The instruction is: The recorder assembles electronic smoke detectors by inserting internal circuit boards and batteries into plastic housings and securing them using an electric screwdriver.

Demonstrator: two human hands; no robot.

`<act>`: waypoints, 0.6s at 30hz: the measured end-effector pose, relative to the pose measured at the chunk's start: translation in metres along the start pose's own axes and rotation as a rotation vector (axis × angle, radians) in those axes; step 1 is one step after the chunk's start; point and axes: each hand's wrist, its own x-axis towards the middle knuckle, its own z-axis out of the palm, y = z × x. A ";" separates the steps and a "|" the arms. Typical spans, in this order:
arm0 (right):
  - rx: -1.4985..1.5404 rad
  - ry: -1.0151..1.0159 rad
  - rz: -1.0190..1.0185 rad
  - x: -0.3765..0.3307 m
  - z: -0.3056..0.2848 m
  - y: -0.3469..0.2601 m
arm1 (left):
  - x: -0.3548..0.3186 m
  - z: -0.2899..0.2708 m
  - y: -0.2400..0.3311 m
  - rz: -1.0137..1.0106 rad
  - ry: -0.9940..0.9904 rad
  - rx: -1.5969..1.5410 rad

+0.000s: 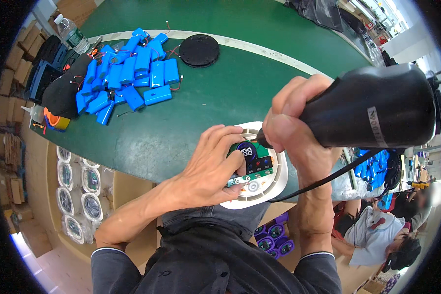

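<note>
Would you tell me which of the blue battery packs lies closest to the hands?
The blue battery pack at the pile's near right edge, lying flat and apart, is closest to the left hand.

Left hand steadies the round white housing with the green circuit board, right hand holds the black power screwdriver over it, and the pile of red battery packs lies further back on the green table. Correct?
Not quite: in the head view the battery packs are blue, not red. The rest holds: the left hand steadies the round white housing with the green circuit board, the right hand holds the black power screwdriver over it, on the green table.
</note>
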 end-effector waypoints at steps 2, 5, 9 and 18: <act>-0.013 -0.006 -0.016 0.001 0.001 0.002 | 0.000 0.001 0.000 0.003 0.016 -0.003; -0.036 -0.036 -0.034 0.002 0.001 0.001 | 0.001 0.000 0.001 0.005 0.012 -0.007; 0.053 0.085 0.102 -0.002 0.003 -0.007 | 0.005 0.001 0.001 0.041 0.012 -0.019; 0.036 -0.029 0.078 0.001 0.003 -0.008 | -0.002 0.003 -0.001 0.044 0.049 -0.003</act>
